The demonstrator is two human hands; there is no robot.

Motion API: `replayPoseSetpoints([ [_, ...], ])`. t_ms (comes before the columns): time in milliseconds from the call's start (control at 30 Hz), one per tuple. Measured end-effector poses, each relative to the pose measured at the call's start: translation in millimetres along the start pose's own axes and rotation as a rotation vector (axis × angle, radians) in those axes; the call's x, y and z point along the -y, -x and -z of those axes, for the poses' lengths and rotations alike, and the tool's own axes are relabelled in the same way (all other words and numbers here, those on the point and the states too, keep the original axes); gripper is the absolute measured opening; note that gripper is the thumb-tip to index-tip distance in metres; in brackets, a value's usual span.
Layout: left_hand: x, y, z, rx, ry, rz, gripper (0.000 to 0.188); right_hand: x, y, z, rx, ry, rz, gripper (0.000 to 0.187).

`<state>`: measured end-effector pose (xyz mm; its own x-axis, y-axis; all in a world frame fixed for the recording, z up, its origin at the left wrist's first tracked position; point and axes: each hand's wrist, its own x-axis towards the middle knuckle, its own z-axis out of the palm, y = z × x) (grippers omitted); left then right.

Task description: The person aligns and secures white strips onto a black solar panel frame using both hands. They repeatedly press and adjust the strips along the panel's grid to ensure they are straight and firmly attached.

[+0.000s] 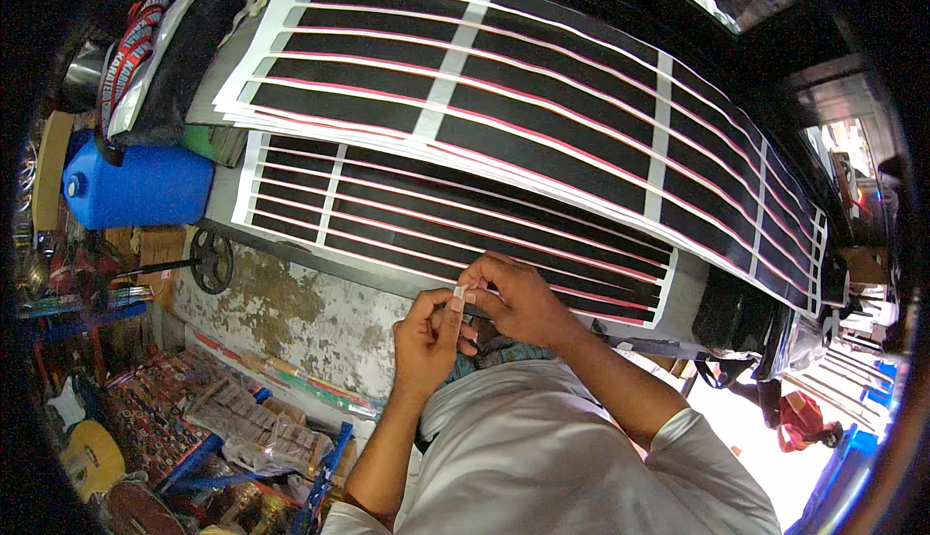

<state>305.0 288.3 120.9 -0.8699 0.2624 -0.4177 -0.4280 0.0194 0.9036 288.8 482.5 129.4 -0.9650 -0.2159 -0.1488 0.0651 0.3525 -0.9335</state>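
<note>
My left hand (424, 339) and my right hand (515, 300) meet in front of my body, fingertips together. Between the pinched fingers is a small pale strip (458, 293), too small to name more exactly. Just beyond the hands lies a long sheet (329, 196) with black panels split by white and thin red stripes. Above it, a stack of larger sheets (443, 89) in the same pattern spreads across the worktop, its near edge overhanging the lower sheet.
A blue plastic container (145, 184) stands at the left, near a black handwheel (211, 262). A peeling wall (291, 307) drops below the worktop. Plastic-wrapped goods (257, 428) crowd the lower left. Another person in red (806, 422) is at the far right, by a bright opening.
</note>
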Motion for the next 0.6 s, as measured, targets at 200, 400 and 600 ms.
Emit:
replayPoseSetpoints([
  [200, 7.2, 4.2, -19.6, 0.018, -0.007, -0.035, 0.023, -15.5, 25.1, 8.1, -0.061, -0.193, -0.122, 0.013],
  [400, 10.5, 9.7, -39.8, 0.054, 0.002, -0.030, 0.019, -31.0, 46.7, 14.2, -0.040, -0.193, -0.076, 0.014],
  [600, 6.8, 18.9, -56.9, 0.066, -0.106, -0.018, 0.017, -23.2, 64.4, 27.4, -0.126, -0.072, -0.068, 0.010],
])
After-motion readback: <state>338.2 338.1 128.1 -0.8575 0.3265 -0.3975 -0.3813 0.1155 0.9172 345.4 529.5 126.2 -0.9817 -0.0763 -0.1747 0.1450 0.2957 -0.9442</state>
